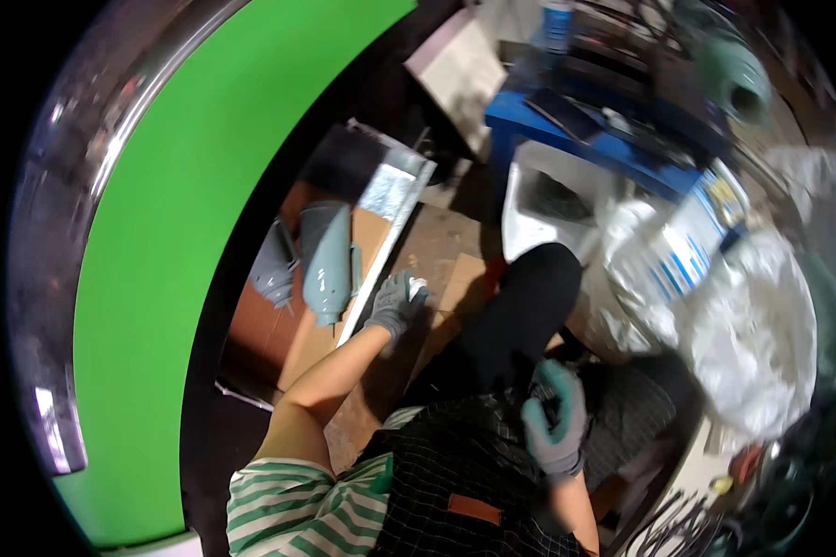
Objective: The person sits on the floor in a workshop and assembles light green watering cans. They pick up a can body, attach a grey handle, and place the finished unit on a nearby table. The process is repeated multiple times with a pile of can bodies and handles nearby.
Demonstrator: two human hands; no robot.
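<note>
My left hand [398, 303], in a grey work glove, is closed with a small white piece [418, 287] showing at its fingertips; its kind is not clear. This hand is low beside the light edge of an open box or drawer. In there lie a grey-green bottle-shaped housing [327, 269] with a thin tip and a similar grey part [274, 267], partly in shadow. Over my lap, my right hand [557, 422] wears a grey glove with a teal palm. Its thumb and fingers stand apart in a curve, with nothing visible between them.
A large bright green curved panel [158, 232] fills the left side. At the upper right stands a blue table [511, 111] with a phone-like dark slab [564, 115]. Below it are a white bin [520, 227] and white plastic bags [752, 325]. Cables [678, 529] lie at lower right.
</note>
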